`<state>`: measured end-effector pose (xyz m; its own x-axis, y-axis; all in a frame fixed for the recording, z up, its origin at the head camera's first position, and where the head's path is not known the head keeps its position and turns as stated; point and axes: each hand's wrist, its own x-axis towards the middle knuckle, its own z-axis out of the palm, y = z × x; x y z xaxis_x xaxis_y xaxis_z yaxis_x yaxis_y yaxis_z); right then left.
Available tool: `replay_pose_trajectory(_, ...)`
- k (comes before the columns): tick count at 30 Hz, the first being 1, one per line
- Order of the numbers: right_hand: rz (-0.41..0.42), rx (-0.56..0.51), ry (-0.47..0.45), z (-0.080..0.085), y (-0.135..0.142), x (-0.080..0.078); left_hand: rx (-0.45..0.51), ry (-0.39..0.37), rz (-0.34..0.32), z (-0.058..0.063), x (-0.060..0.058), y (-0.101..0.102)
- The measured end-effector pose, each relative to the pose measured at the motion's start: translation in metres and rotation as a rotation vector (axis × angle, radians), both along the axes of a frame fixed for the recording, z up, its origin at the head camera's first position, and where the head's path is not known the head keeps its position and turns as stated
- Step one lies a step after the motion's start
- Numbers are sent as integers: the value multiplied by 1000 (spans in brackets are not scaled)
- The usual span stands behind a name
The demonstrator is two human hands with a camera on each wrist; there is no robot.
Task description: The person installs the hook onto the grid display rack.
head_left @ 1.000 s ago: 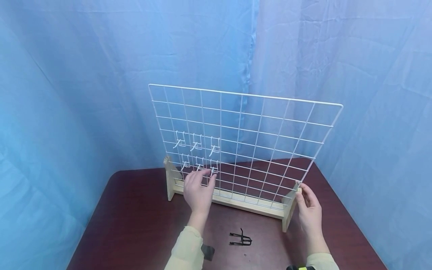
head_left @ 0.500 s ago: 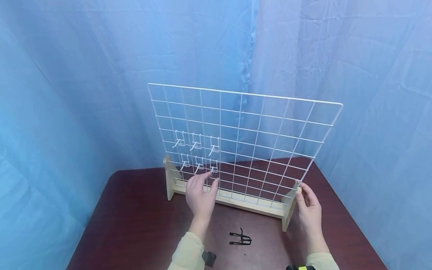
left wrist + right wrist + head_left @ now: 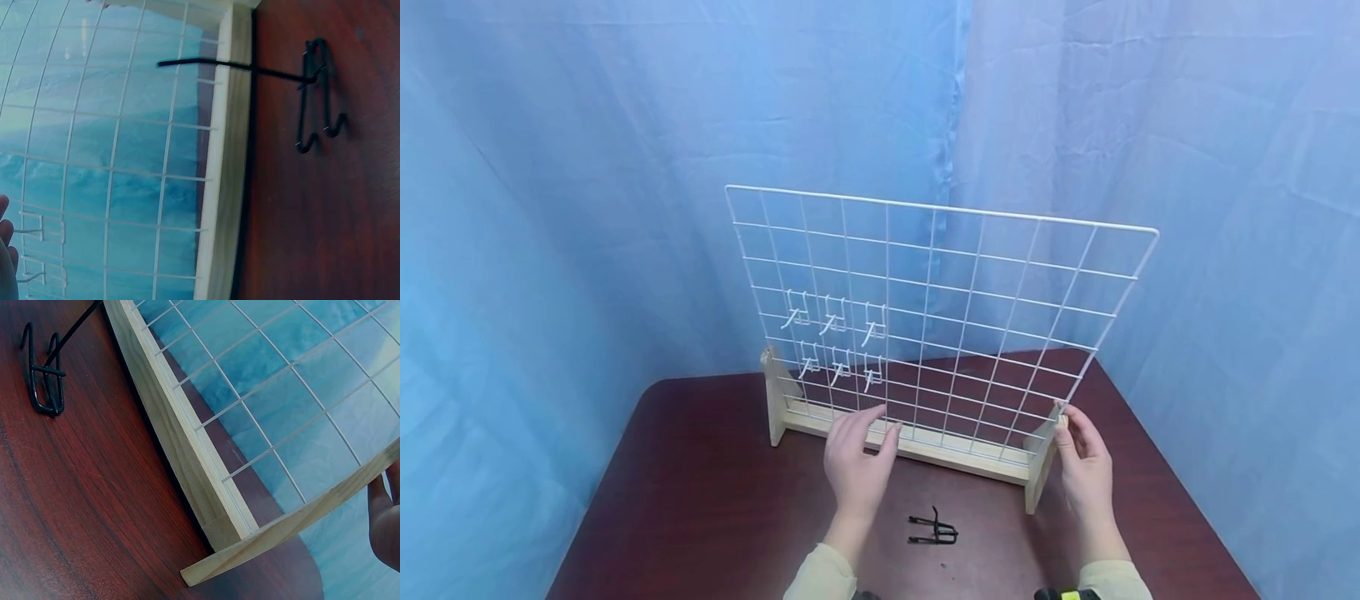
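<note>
A white wire grid panel (image 3: pixel 972 292) stands in a pale wooden base (image 3: pixel 940 458) on the table. Several white hooks (image 3: pixel 874 332) hang in two rows on its left half. My left hand (image 3: pixel 857 471) is just in front of the base, below the hooks, its fingers slightly bent and holding nothing. With thumb and fingers, my right hand (image 3: pixel 1087 467) grips the top of the base's right wooden end piece (image 3: pixel 1041 475). A black double-pronged hook (image 3: pixel 934 530) lies on the table between my forearms; both wrist views show it too.
The dark red-brown table (image 3: pixel 700 492) has rounded corners at the back. Light blue curtains (image 3: pixel 625 208) hang behind it and on both sides. The base's left wooden end piece (image 3: pixel 775 400) stands near the table's back left.
My left hand has come away from the lower-row white hook on the right, moving down and slightly right. My right hand keeps its grip on the wooden end piece.
</note>
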<state>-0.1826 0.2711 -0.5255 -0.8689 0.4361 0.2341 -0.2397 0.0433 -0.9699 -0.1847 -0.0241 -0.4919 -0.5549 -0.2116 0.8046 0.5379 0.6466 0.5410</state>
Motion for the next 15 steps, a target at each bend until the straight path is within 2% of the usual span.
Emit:
replay_pose_trajectory(7,-9,-17,-3,-1,0,-1,7,-3,-47,-19,8,5)
replay_pose_trajectory(15,-6,-9,-1,0,-1,0,35,-101,-82,-41,22,12)
